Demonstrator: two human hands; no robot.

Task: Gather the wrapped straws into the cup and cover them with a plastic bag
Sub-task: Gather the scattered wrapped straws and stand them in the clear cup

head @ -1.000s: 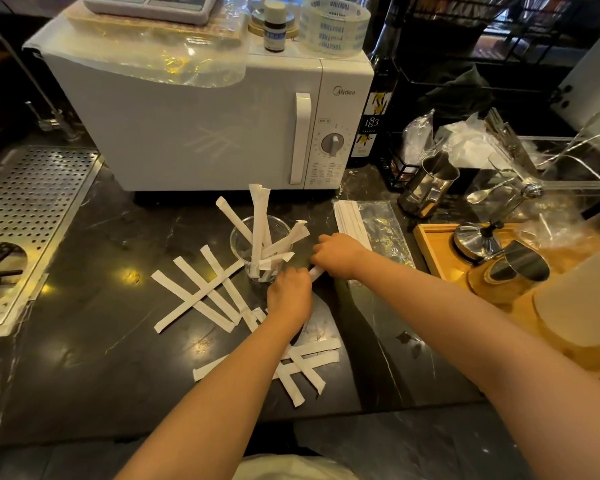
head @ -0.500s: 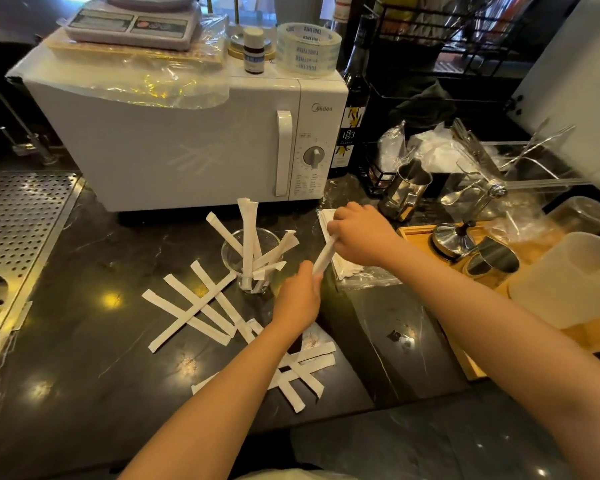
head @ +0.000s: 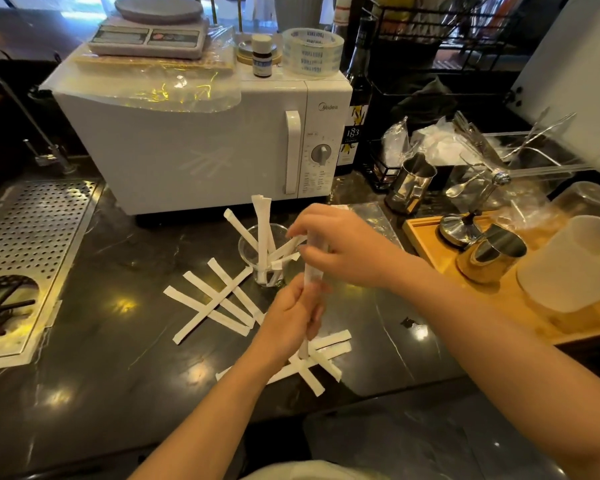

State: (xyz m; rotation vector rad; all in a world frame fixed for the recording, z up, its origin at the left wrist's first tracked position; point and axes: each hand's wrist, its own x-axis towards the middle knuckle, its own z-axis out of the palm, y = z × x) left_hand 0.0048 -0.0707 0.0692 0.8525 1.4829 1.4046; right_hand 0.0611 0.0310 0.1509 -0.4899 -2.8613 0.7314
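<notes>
White wrapped straws (head: 219, 303) beside half-filled clear cup (head: 248, 251)

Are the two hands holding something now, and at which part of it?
Both hold one wrapped straw, about upright beside the cup. The left hand grips its lower part; the right hand pinches its upper part.

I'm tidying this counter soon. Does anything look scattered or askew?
Yes. Wrapped straws lie loose and crisscrossed on the counter: one pile left of the cup, another nearer, under the left hand. Those in the cup lean unevenly. No spill or damage shows.
</notes>
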